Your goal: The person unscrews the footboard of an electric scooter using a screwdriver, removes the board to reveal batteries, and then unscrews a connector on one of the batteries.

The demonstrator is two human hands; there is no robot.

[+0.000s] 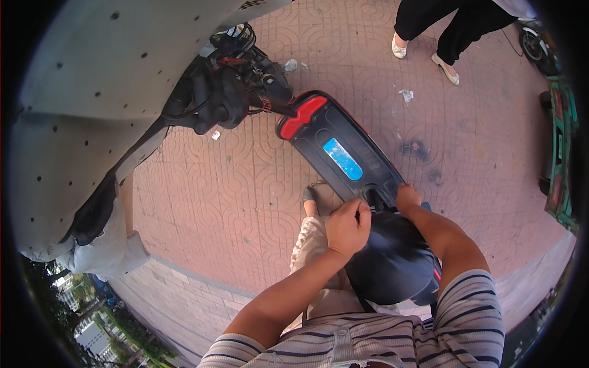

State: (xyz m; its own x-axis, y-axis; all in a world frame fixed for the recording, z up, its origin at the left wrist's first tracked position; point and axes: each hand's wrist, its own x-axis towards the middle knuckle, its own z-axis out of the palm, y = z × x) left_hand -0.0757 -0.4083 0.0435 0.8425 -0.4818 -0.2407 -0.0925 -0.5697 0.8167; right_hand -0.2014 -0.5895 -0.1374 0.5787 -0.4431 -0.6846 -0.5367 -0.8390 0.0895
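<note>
A black scooter deck (pixel 325 138) with a red end piece and a blue label lies angled across the middle, below me. A black rounded seat or cushion (pixel 392 260) is at its near end, against my body. My left hand (pixel 348 227) is closed over the seat's upper left edge; what its fingers hold is hidden. My right hand (pixel 410 199) is closed at the deck's near right corner, above the seat, also on something I cannot make out.
Dark handlebars (pixel 221 92) under a dotted pale cover (pixel 104 55) fill the upper left. A person (pixel 448 24) in dark trousers stands at upper right on pink paving (pixel 215 196). A green cart (pixel 558 153) and a wheel (pixel 531 46) are at right; white bags (pixel 104 245) at left.
</note>
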